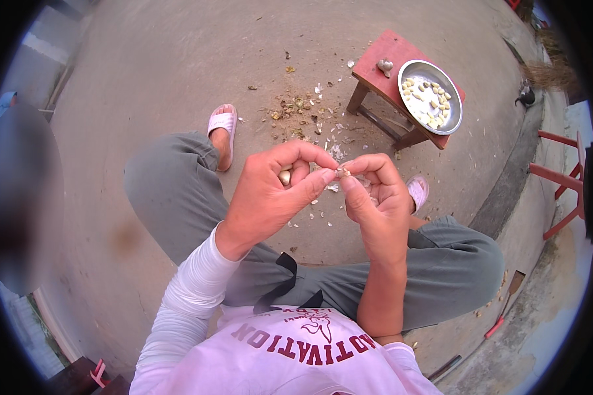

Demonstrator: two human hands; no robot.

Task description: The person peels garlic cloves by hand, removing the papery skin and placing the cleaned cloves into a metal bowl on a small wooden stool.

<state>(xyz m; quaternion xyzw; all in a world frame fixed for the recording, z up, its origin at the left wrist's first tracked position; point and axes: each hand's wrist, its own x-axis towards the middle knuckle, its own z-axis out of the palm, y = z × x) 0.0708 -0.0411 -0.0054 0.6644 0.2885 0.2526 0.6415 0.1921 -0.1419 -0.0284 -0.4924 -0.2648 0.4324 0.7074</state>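
Note:
My left hand point(272, 192) has peeled garlic cloves point(284, 176) tucked under its curled fingers. Its thumb and forefinger meet my right hand point(378, 197) at a small piece of garlic with papery skin point(342, 172), which both hands pinch between their fingertips. Something pale, perhaps garlic skin, shows in the right palm, partly hidden by the thumb. Beyond my hands, a round metal basin point(455, 118) holds several peeled cloves point(417, 97) on a low red wooden stool point(388, 47). A garlic bulb point(385, 66) lies beside the basin on the stool top.
Garlic skins point(337, 148) and dry leaf debris point(296, 106) litter the concrete floor point(168, 74) between my slippered feet. On the right stand a red plastic chair point(558, 177) and a straw broom point(548, 74). A red-handled flat tool point(511, 289) lies at the lower right.

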